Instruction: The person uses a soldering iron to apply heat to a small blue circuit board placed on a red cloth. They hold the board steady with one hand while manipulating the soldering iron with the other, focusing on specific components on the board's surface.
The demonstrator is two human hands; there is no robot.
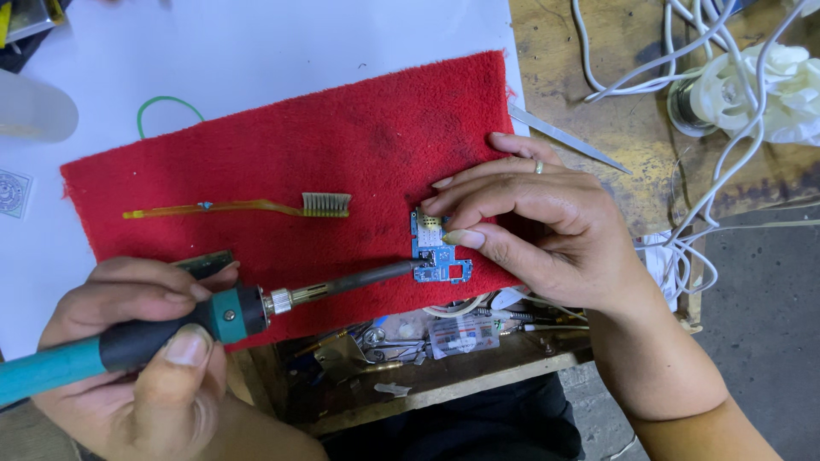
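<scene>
Gripped in the left hand (pixel 141 358) nearest the lens, the soldering iron (pixel 213 320) is the biggest thing in play: a teal and black handle closed in the fist, thumb laid along the grip, with a long dark metal shaft running right so its tip meets the circuit board (pixel 436 256). It looks rigid and fairly light, best held well back on the insulated handle, away from the metal.

Under everything lies the red cloth (pixel 282 162), soft and nappy, spread over white paper with its lower edge at the front edge of the workbench (pixel 615 119); it should keep small parts from sliding.

A yellow toothbrush (pixel 248 206) lies flat on the cloth's left half, well apart from the board.

Next comes the right hand (pixel 547 226), curled over the cloth's lower right corner, fingertips pressing down on the board to pin it.

Smallest is the board itself: thin, blue, stiff, probably brittle and light enough to skate about, so it wants holding by its bare edges, clear of the components.
</scene>
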